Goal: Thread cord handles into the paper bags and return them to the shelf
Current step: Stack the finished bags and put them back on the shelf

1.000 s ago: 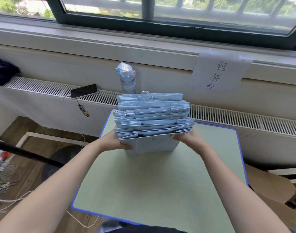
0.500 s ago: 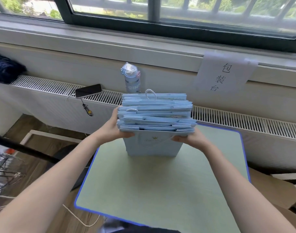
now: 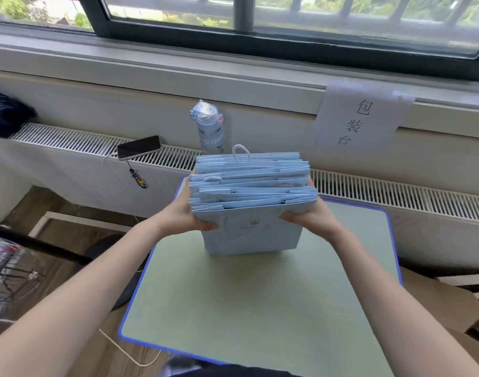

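Observation:
A thick stack of flat light-blue paper bags (image 3: 250, 202) stands upright on the green table (image 3: 260, 308), openings up. My left hand (image 3: 188, 213) grips the stack's left side, thumb across the front bag. My right hand (image 3: 306, 216) grips the right side the same way. A white cord handle (image 3: 240, 151) loops up from a bag at the back of the stack. Another short piece of cord (image 3: 212, 178) shows near the left edge.
A blue water bottle (image 3: 209, 126) and a phone (image 3: 139, 147) with a dangling charm sit on the radiator grille behind the table. A paper sign (image 3: 361, 118) hangs under the window sill. Cardboard (image 3: 437, 303) lies at the right, wire racks (image 3: 7, 270) at the left.
Both hands have squared the bag stack together and lifted their grip slightly; the stack now looks tighter and more upright. The view has shifted a little.

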### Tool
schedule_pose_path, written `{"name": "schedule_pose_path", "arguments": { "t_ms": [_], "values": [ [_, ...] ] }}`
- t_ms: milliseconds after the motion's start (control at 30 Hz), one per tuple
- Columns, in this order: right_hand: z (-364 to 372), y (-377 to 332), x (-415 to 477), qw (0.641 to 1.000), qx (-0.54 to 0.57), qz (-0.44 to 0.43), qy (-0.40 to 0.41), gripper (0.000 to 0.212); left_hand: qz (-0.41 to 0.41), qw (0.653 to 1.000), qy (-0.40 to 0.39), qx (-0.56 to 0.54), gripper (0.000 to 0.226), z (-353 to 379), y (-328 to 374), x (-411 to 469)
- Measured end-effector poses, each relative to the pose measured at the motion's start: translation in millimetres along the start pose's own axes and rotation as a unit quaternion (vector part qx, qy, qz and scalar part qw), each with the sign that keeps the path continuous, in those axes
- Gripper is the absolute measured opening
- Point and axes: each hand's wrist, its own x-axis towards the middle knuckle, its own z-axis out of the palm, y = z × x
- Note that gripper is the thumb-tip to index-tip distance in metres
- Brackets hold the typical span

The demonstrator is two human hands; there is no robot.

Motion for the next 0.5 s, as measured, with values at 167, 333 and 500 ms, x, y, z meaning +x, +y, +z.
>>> {"name": "schedule_pose_path", "arguments": {
  "t_ms": [167,333,500],
  "values": [
    [10,31,4,0.997,-0.019,0.043,0.058,0.060,0.001,1.000,0.004,0.020,0.099,12,-19,4],
    [23,49,-1,0.993,-0.046,0.062,0.090,0.062,0.008,1.000,0.017,-0.001,0.088,17,-17,7],
    [34,46,-8,0.978,0.049,0.067,0.191,0.040,-0.035,0.991,0.066,-0.115,0.053,16,-2,8]
  ]
}}
